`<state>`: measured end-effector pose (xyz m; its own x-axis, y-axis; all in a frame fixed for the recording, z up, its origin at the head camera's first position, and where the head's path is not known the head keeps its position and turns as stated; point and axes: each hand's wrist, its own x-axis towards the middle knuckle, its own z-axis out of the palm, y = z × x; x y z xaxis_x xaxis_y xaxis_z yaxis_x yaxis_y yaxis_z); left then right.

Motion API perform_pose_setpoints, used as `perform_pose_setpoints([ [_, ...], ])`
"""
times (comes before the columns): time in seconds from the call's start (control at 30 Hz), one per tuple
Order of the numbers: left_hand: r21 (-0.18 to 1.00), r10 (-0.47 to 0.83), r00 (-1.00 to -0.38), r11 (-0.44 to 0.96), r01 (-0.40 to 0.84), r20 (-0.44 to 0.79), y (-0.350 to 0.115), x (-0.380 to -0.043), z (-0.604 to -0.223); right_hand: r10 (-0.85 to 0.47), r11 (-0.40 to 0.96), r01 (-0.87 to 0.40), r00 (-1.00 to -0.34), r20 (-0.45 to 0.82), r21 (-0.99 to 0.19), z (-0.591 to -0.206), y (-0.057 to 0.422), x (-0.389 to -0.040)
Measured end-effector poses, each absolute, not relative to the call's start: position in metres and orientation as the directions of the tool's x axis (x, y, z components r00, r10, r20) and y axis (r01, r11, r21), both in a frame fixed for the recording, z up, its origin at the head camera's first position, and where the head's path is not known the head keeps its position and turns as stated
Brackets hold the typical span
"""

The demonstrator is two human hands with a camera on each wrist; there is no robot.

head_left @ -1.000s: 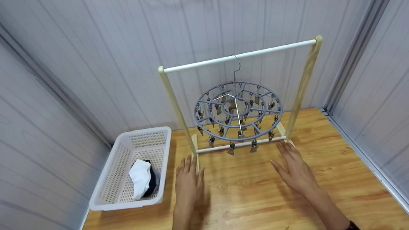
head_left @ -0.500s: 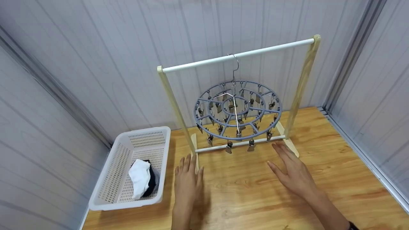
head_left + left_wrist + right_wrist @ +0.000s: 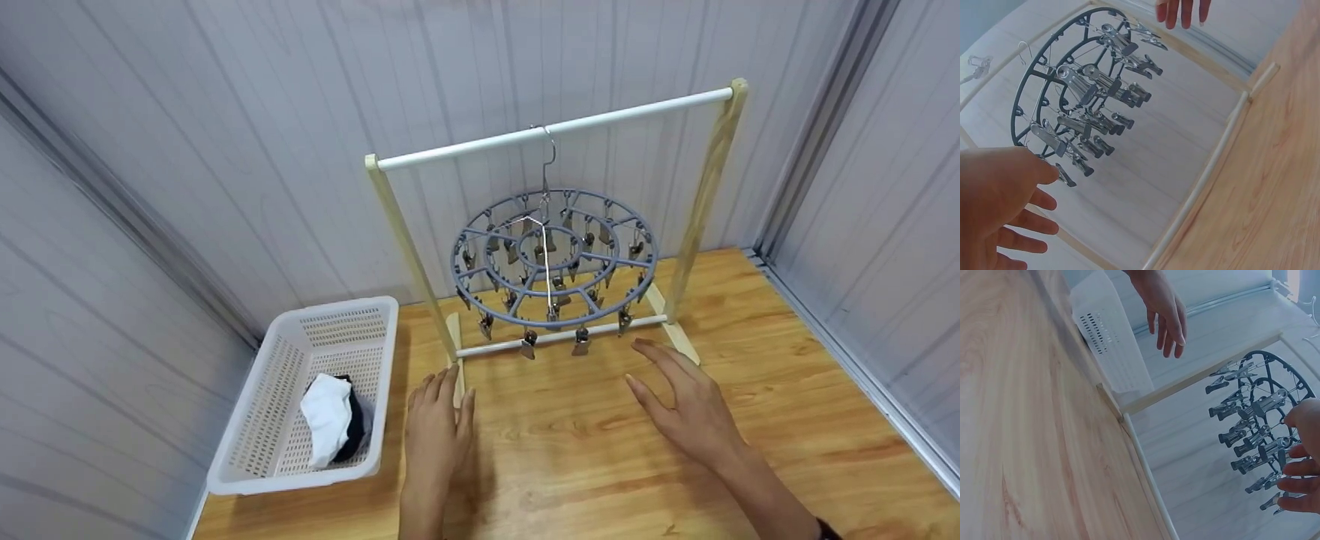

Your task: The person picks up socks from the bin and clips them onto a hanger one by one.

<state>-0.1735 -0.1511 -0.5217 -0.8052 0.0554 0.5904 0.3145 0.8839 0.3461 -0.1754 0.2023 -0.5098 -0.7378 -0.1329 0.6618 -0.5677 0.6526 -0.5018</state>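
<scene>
A round grey clip hanger [image 3: 553, 322] with several metal clips hangs by its hook from the white top rod [image 3: 630, 115] of a small wooden rack [image 3: 409, 251]. My left hand [image 3: 435, 427], fingers relaxed, is in front of the rack's left foot, holding nothing. On the other side my right hand [image 3: 686, 409] is held with thumb spread from the fingers, also holding nothing, in front of the hanger's right side. Both wrist views show the hands apart from the clips. In the white basket [image 3: 247, 420] left of my left hand lie a white cloth [image 3: 328, 416] and a black cloth [image 3: 354, 427].
The rack stands on a wood-grain table [image 3: 570, 465] close to the back wall [image 3: 300, 150]. A metal-edged side wall [image 3: 885, 195] bounds the right side. The white bottom rod [image 3: 495, 349] joins the rack's two feet.
The view has shifted slightly and the hanger has turned a little on its hook. My right hand has moved slightly left; my left hand stays almost where it was.
</scene>
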Motion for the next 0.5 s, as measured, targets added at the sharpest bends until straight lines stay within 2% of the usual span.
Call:
perform_pose_setpoints([
  [0.5,0.352,0.043,-0.702,0.842,0.409,0.711,-0.142,-0.161,-0.503,-0.089,0.648,-0.576,-0.707,0.702,-0.498,-0.491,0.196,-0.174],
])
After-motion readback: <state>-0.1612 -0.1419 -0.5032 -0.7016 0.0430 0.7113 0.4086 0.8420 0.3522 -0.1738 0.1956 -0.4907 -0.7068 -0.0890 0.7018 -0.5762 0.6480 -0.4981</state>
